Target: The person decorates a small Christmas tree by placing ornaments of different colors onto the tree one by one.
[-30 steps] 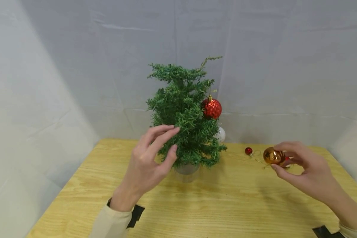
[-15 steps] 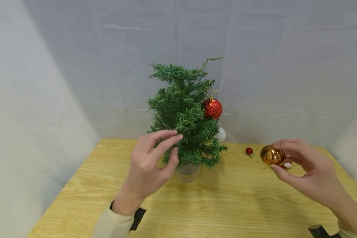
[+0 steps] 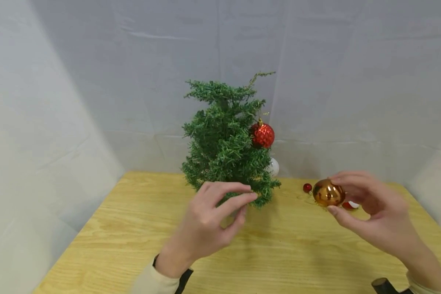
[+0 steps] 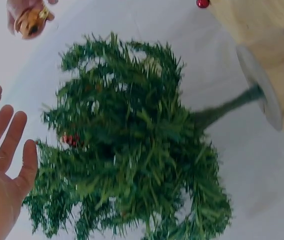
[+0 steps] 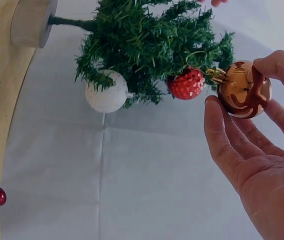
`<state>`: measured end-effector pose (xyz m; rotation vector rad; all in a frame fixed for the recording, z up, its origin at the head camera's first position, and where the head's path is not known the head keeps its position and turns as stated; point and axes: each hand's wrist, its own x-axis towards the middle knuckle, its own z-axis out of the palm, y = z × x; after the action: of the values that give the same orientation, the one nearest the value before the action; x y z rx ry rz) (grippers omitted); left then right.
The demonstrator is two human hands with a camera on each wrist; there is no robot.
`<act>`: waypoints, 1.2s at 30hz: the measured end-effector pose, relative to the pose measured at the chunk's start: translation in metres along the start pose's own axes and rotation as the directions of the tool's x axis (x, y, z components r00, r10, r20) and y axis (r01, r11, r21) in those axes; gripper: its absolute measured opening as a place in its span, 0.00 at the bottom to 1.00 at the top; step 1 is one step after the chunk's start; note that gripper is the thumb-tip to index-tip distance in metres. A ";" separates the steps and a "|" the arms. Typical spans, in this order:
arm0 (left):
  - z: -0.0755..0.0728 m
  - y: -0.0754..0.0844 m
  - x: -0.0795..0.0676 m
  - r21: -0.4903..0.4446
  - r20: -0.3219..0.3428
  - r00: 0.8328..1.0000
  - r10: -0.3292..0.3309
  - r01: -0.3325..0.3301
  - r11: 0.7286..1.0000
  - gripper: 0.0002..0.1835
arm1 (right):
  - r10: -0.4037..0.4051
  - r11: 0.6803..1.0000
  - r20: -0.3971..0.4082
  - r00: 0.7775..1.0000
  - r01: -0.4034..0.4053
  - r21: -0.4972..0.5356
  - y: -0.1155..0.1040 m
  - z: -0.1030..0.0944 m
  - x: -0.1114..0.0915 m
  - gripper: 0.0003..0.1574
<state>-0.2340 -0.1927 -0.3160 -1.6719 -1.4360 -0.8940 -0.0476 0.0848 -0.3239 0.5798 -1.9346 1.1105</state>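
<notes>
My right hand pinches a shiny gold Christmas ball between thumb and fingertips, above the table's right side. In the right wrist view the ball's gold cap points toward the tree. My left hand holds nothing; its fingers are spread and slightly bent in front of the small artificial Christmas tree, overlapping its base in the head view. A red ball hangs on the tree's right side, with a white ball lower down, partly behind branches.
A small red ball lies on the wooden table right of the tree. A red-and-white piece lies near it, partly behind my right hand. A grey cloth hangs behind the table.
My left hand has moved right and down, from beside the tree's lower branches to in front of its base. My right hand has carried the gold ball slightly left.
</notes>
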 end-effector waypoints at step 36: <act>0.042 0.020 -0.004 0.056 0.025 0.999 -0.020 0.018 0.998 0.12 | -0.103 0.966 0.070 0.992 0.083 0.245 -0.008 0.044 0.010 0.31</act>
<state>-0.2133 -0.1593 -0.3417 -1.6365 -1.4830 -0.8387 -0.0661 0.0428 -0.3243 0.8521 -1.8321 1.2895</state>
